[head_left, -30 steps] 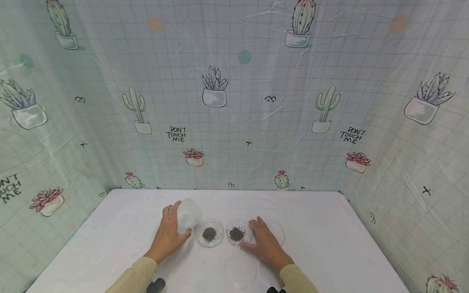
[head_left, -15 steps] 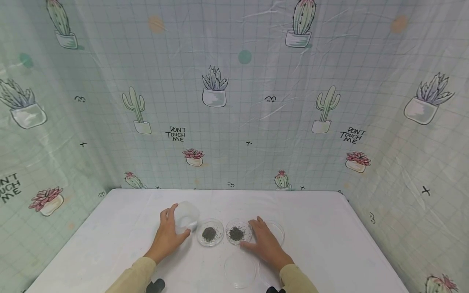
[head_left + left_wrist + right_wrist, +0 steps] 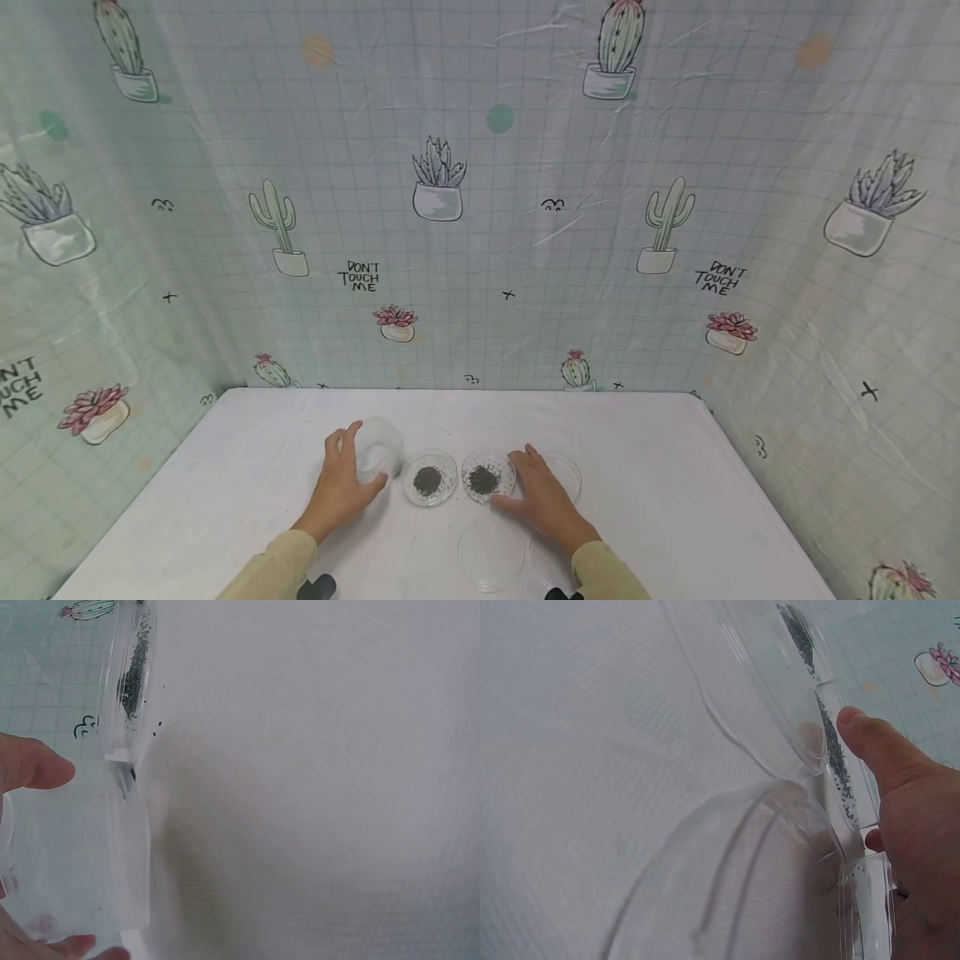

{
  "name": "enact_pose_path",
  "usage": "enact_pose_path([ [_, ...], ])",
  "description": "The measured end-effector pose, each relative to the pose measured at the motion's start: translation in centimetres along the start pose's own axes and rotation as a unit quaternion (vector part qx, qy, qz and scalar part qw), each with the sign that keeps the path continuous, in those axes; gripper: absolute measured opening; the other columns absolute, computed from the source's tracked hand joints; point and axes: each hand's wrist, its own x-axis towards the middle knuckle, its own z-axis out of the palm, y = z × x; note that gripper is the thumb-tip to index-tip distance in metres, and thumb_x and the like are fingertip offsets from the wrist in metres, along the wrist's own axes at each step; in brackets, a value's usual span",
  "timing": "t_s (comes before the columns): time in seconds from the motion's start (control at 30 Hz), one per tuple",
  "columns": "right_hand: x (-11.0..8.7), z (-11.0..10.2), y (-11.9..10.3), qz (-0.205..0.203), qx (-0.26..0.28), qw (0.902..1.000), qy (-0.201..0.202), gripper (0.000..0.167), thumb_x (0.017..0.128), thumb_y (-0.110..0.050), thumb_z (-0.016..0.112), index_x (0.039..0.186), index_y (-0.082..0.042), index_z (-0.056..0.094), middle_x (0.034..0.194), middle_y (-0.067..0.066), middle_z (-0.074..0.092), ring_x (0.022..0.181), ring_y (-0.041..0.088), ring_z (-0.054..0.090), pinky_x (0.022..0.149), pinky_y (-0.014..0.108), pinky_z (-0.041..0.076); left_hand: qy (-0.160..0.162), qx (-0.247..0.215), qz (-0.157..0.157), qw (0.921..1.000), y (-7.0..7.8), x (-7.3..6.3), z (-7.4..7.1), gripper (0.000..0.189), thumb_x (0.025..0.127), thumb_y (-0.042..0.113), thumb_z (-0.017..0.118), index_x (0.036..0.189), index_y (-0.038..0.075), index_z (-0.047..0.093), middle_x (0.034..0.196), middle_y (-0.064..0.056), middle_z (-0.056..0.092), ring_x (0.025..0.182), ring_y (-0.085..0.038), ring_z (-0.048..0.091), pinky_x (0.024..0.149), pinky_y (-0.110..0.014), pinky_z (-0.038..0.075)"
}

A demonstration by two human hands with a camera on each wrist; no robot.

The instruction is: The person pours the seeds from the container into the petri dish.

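My left hand (image 3: 337, 485) grips a translucent plastic cup (image 3: 381, 442), its thumb at the near side and its fingers on the far left side. In the left wrist view the cup's base is right at the white cloth, beside a petri dish of dark granules. That left petri dish (image 3: 446, 493) touches or nearly meets the cup in the head view. To its right is another petri dish (image 3: 505, 467) with a loose heap of dark granules. My right hand (image 3: 546, 498) holds this second dish between thumb (image 3: 862, 731) and fingers, partly covering its right edge.
An empty clear dish (image 3: 572, 473) lies behind my right hand. Nearer the front are two more clear round dishes or lids, one at the middle (image 3: 491, 575) and one partly under my right forearm. Granule specks dot the white table (image 3: 660, 492). A cactus-print curtain surrounds it.
My left hand and the cup have shifted slightly left and nearer, and the cup's tilt has altered a little. My right hand and both granule dishes stay put.
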Motion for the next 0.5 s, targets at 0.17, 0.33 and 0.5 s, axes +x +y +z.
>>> enact_pose_path([
  [0.17, 0.0, 0.0, 0.1, 0.002, 0.003, 1.0000, -0.001, 0.085, 0.078, -0.052, 0.073, 0.141, -0.002, 0.045, 0.150, 0.017, 0.042, 0.146, 0.037, 0.025, 0.118, 0.054, 0.027, 0.059, 0.031, 0.050, 0.9965, 0.3, 0.2, -0.1, 0.096, 0.075, 0.035, 0.080, 0.150, 0.009, 0.025, 0.146, -0.023, 0.026, 0.129, -0.044, 0.040, 0.101, -0.065, 0.036],
  [0.33, 0.0, 0.1, 0.1, 0.005, 0.004, 1.0000, -0.002, 0.086, 0.078, -0.052, 0.073, 0.141, -0.002, 0.044, 0.151, 0.017, 0.041, 0.147, 0.037, 0.024, 0.118, 0.053, 0.026, 0.082, 0.041, 0.085, 0.9922, 1.0, 0.1, -0.3, 0.098, 0.073, 0.037, 0.081, 0.150, 0.010, 0.027, 0.148, -0.022, 0.028, 0.133, -0.044, 0.034, 0.105, -0.065, 0.027],
  [0.5, 0.1, 0.1, 0.1, 0.006, 0.005, 1.0000, -0.004, 0.087, 0.078, -0.052, 0.073, 0.142, -0.002, 0.044, 0.151, 0.017, 0.040, 0.147, 0.036, 0.024, 0.118, 0.053, 0.026, 0.100, 0.044, 0.116, 0.9872, 1.6, 0.0, -0.4, 0.094, 0.072, 0.036, 0.082, 0.148, 0.008, 0.033, 0.147, -0.021, 0.033, 0.134, -0.041, 0.035, 0.106, -0.063, 0.027],
])
